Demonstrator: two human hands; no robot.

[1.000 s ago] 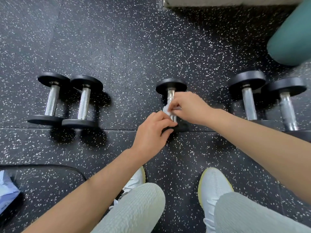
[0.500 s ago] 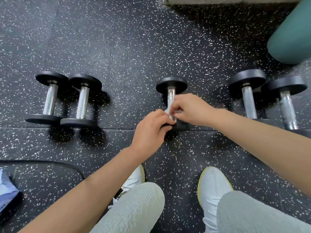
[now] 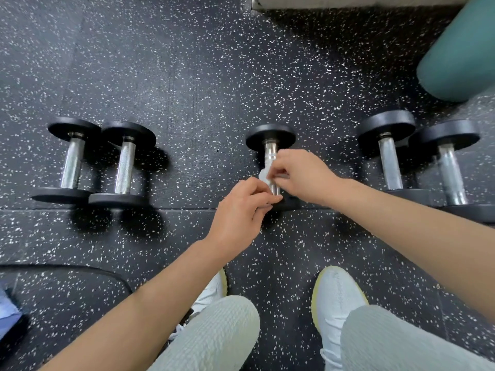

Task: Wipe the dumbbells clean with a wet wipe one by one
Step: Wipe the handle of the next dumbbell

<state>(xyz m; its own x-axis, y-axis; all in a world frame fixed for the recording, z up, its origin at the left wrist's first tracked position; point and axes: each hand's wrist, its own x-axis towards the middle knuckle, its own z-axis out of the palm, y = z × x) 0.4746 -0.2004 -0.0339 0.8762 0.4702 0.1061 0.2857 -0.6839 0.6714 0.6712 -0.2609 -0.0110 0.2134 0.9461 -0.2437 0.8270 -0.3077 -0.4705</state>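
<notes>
Head view: centre dumbbell lies on speckled floor, betw. left pair and right pair. Hands are together at its chrome handle. R hand pinches wet wipe against bar. L hand, fingers curled, appears to pinch wipe's near edge. Step in hand: prob. wiping handle. Next move calls for firm wrap round bar, stroke along it, then both plates.

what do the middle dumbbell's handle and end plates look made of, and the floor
Handle: bare metal, likely chromed steel; it is silvery and reflects light. Far end plate: matte black, probably rubber-coated or painted; the look does not settle which. Floor: dark rubber matting by the look, black with white flecks and a seam between tiles.
</notes>
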